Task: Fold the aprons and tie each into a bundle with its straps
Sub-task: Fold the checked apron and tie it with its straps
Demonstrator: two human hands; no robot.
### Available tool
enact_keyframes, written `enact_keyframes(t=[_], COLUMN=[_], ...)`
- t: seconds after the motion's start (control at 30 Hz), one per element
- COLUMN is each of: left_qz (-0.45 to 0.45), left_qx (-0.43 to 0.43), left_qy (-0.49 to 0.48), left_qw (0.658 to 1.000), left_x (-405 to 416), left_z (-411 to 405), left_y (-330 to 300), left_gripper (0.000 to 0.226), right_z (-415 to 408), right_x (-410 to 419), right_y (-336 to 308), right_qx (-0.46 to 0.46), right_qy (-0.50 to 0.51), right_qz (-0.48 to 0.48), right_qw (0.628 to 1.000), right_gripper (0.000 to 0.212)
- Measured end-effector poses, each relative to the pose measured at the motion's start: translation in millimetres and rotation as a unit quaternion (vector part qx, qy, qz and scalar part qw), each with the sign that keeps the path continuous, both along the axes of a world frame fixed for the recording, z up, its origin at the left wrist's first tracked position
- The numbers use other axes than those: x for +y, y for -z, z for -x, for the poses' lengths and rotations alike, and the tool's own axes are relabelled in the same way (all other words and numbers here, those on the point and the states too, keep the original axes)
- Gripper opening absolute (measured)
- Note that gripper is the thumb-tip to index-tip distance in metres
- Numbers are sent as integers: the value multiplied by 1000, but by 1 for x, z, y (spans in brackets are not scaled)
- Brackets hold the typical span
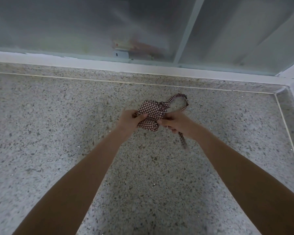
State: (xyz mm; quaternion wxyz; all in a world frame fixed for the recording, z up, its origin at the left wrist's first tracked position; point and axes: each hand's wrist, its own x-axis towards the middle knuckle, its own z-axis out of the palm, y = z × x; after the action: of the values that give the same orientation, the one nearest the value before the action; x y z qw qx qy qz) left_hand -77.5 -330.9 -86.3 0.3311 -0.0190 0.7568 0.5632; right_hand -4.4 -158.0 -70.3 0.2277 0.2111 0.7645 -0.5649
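On a speckled stone counter (pixel 58 133) below a frosted window (pixel 92 28), the folded red-checked apron (pixel 151 110) sits between the left hand (pixel 131 118) and right hand (pixel 176 123), each gripping a strap (pixel 182 140).

Apron bundle (pixel 151 114) sits on the counter (pixel 58 133), towards the back, nearer the right corner. Left hand (pixel 131 118) grips the bundle's left side, right hand (pixel 175 123) its right side w/ a strap end (pixel 182 141) trailing out in front. Strap loop (pixel 180 100) lies just behind-right of the bundle. Window (pixel 92 28) runs behind the bundle, past the sill (pixel 159 69).
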Motion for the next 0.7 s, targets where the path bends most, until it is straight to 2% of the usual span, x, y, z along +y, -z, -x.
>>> enact_keyframes(t=[0.07,0.17,0.2,0.27,0.3,0.33,0.4,0.43,0.53,0.7], left_qz=[87,227,268,344,332,280,185,176,209,187], left_qx=[50,118,143,286,367,427,458,444,372,304], left_qy=[14,17,16,71,127,196,318,348,348,312], left_qw=[995,966,952,892,859,837,809,807,835,881], left_x=[-5,-14,-17,-19,-17,-15,-9,-7,-2,6], left_z=[-4,-13,-17,-22,-23,-23,-20,-19,-19,-12], left_y=[15,30,34,42,44,46,52,53,51,54], left_gripper=[21,25,33,46,45,41,30,25,23,19], right_z=[-1,-3,-3,-4,-5,-6,-9,-11,-19,-27], right_x=[-3,-14,-18,-24,-27,-29,-31,-31,-31,-39], right_y=[10,26,33,44,48,50,49,47,44,46], right_qx=[-3,4,-5,-26,-34,-37,-31,-27,-36,-58], right_qy=[-36,-43,-37,-16,1,22,80,117,231,358], right_qz=[-57,-132,-140,-153,-152,-145,-116,-90,29,229], right_qw=[998,990,989,988,988,988,990,989,972,903], right_gripper=[20,10,11,17,20,22,20,19,26,11])
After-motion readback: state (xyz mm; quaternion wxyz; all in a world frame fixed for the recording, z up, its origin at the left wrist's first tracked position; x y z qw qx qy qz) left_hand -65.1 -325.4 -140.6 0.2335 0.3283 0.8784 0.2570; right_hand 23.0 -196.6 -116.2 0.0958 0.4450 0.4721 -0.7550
